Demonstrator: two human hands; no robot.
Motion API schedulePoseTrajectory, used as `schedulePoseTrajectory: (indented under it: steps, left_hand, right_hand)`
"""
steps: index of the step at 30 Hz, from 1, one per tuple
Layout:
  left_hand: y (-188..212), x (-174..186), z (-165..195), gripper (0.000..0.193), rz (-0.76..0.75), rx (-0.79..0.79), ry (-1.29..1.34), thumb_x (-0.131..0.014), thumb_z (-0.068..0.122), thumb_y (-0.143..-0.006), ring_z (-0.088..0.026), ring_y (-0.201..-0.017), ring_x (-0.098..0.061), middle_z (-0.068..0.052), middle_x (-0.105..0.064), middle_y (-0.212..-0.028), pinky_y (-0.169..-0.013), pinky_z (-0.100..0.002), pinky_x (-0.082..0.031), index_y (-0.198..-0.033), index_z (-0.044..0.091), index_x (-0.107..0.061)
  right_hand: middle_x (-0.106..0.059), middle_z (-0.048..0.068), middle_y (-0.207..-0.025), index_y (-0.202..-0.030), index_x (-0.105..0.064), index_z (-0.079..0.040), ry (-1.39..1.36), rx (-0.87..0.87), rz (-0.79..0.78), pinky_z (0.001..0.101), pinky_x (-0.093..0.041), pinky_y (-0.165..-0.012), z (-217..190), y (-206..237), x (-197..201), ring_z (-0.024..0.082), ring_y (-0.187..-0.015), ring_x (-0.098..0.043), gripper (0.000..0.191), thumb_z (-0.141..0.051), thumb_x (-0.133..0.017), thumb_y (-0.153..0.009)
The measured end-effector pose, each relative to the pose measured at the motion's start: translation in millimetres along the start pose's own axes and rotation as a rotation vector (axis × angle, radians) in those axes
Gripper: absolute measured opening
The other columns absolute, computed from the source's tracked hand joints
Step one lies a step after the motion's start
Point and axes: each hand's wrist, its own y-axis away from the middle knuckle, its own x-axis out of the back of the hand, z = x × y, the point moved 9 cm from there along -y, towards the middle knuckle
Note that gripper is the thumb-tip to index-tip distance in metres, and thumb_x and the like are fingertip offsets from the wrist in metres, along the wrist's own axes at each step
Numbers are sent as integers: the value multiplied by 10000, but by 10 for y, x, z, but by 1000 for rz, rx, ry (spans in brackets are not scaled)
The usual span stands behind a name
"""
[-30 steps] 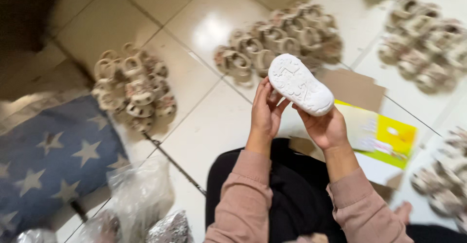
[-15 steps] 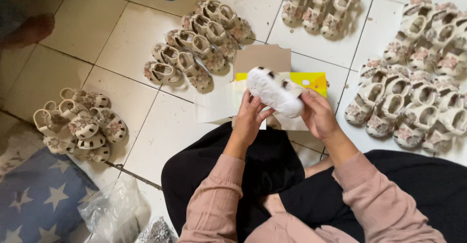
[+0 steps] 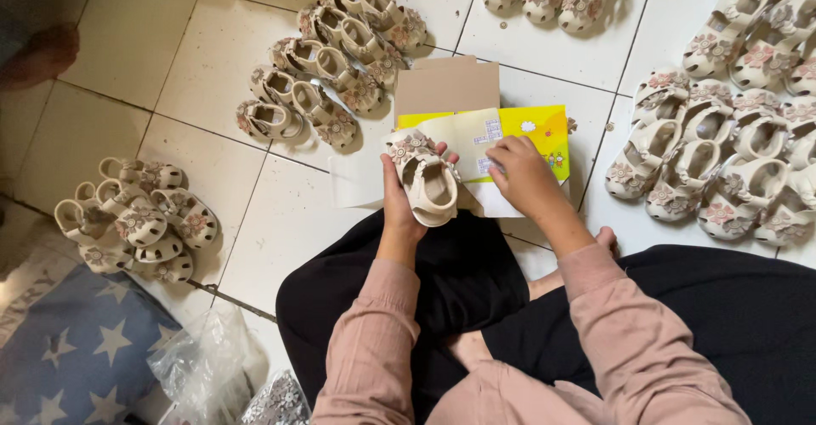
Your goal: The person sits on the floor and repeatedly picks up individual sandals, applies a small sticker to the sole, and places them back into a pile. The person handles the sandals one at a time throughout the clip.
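Left hand [image 3: 399,204] grips cream sandal [image 3: 427,183]; right hand [image 3: 523,174] on yellow box [image 3: 531,127].

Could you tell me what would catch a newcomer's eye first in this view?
First, the small cream sandal with a flower on its toe, held sole-down in the left hand at the centre. Beside it the right hand rests on an open yellow cardboard shoebox on the white tiled floor. All around lie clusters of matching cream sandals, at left, top and right.

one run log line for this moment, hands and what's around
left hand: holds cream sandal | right hand: on yellow box | around: sandal groups on tile floor
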Motion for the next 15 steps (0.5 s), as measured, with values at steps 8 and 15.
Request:
schedulePoseTrajectory:
  steps: [8,15]
  left_hand:
    - [-219,119,-58,799,5,-40,9,-231,674,-1077,-333,-1123,-651,-168,-652,-1260,-924,-451,-570,-1396,3,-526]
    - [-230,184,-71,773,52,-34,4,-237,672,-1058,-331,-1114,-656,-149,-654,-1246,-921,-457,-574,-1371,34,-541]
  right_hand:
    - [-656,118,-1090,-992,-704,-15,79,-34,-103,438,-512,-914,-17,-58,-60,339,-1074,-589,189,-100,-747,-829]
    - [-636,101,-1084,-999,-676,-25,119,-91,-166,440,-522,-889,3,-59,-116,329,-1068,-587,203,-110,-751,-831]
